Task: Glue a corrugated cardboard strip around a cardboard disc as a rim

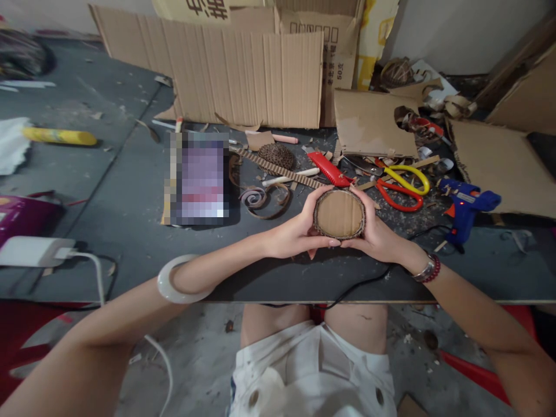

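Between my two hands is a round cardboard disc [339, 214], its edge wrapped in a corrugated strip, held just above the near part of the table. My left hand [299, 231] grips its left side, thumb along the near rim. On the opposite side my right hand [377, 234] is closed around the rim too. A long corrugated cardboard strip [282, 169] runs from the disc's far left toward the phone. Just beyond the disc lie a red utility knife [329, 168] and scissors [403, 179] with yellow and red handles.
A blue glue gun [467, 208] with a lit red light stands at right, its black cord [362, 284] trailing near the table edge. A pixelated phone [202, 179], a coiled strip [256, 198] and a domed corrugated piece [276, 157] lie left. Cardboard sheets [252, 78] stand behind.
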Tool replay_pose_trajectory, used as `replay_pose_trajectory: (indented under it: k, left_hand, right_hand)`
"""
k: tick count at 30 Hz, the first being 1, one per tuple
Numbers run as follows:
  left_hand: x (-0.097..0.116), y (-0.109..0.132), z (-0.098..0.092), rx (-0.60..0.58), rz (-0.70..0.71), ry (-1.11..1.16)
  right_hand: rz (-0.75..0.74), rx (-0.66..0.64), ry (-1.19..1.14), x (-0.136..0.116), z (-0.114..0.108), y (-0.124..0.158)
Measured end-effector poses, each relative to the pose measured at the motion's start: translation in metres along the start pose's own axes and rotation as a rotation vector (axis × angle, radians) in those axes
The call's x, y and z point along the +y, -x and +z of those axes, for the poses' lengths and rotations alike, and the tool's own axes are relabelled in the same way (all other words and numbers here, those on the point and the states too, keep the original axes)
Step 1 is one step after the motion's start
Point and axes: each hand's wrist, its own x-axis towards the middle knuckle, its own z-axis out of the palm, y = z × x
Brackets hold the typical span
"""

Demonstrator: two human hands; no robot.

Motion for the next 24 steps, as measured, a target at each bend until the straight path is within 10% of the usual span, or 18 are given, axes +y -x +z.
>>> replay_pose_trajectory:
  k: [16, 24]
  left_hand:
    - [-0.0035, 0.0002, 0.0, 0.016, 0.033, -0.035]
    - [-0.0006, -0.0022, 0.0011, 0.146, 0.095, -0.077]
  right_hand:
    - [0.02, 0.009, -0.053, -0.0001, -0.0004, -0.001]
    - [-0.032, 0.21, -0.117, 0.002, 0.0013, -0.0022]
